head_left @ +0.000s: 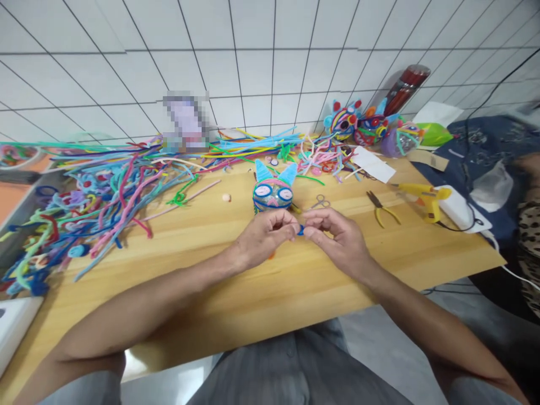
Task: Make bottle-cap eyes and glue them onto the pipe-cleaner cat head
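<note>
Small piece pinched between both hands: blue. Cat head at 12 o'clock of the hands: light blue ears, striped face in blue, pink and yellow. Pipe cleaners at 10 o'clock: mixed pink, blue, green, purple. Pliers and glue gun at 2 o'clock: yellow (pliers' jaws dark). Table: pale wood grain. Wall: white tiles, dark lines.

White tiled wall (dark grout lines) behind a wooden table, grey floor
</note>
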`<state>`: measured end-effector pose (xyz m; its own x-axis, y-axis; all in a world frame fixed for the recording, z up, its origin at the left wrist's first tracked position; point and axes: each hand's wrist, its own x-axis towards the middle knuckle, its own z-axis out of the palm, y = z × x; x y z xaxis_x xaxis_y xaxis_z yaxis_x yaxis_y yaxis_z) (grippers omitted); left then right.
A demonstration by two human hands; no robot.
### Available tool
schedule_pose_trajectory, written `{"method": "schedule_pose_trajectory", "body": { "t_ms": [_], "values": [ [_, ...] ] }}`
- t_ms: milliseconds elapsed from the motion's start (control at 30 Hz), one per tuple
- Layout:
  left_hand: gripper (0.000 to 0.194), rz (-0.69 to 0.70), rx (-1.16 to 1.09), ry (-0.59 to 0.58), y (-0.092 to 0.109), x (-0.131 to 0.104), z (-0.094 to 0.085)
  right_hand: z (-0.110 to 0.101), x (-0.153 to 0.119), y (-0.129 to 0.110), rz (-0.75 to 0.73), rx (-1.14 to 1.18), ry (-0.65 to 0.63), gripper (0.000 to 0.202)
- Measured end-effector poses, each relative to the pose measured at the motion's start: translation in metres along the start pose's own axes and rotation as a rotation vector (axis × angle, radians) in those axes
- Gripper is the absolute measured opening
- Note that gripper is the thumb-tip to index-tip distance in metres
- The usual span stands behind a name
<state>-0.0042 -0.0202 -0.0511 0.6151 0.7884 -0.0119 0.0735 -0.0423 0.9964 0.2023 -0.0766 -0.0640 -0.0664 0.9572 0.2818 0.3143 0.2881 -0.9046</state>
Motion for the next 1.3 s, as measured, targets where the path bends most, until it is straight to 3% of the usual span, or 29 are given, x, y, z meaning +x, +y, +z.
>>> {"method": "schedule_pose_trajectory", "body": {
  "t_ms": [200, 333, 500, 700, 1033, 1300],
  "values": [
    [0.031, -0.077, 0.013, -0.038, -0.018, -0.009, 0.004, 0.002, -0.009, 0.016, 0.019, 0.031, -0.032, 0.019],
    [0.025, 0.039, 0.106, -0.010, -0.018, -0.006, 0.003, 0.005, -0.003, 0.014, 0.043, 0.047, -0.064, 0.013],
    [0.018, 0.210, 0.248, 0.055, -0.006, 0.005, -0.005, 0.003, 0.018, -0.007, 0.078, 0.013, -0.027, 0.016],
    [0.018, 0.278, 0.285, 0.112, -0.005, 0.004, -0.014, 0.007, 0.031, -0.017, 0.062, -0.116, -0.022, 0.016],
    [0.010, 0.066, 0.030, 0.007, -0.027, 0.001, -0.021, 0.021, 0.037, 0.002, 0.254, 0.080, -0.094, 0.012],
    [0.014, 0.015, 0.052, 0.004, -0.038, 0.000, -0.019, 0.026, 0.031, 0.009, 0.319, 0.104, -0.089, 0.013]
  ]
}}
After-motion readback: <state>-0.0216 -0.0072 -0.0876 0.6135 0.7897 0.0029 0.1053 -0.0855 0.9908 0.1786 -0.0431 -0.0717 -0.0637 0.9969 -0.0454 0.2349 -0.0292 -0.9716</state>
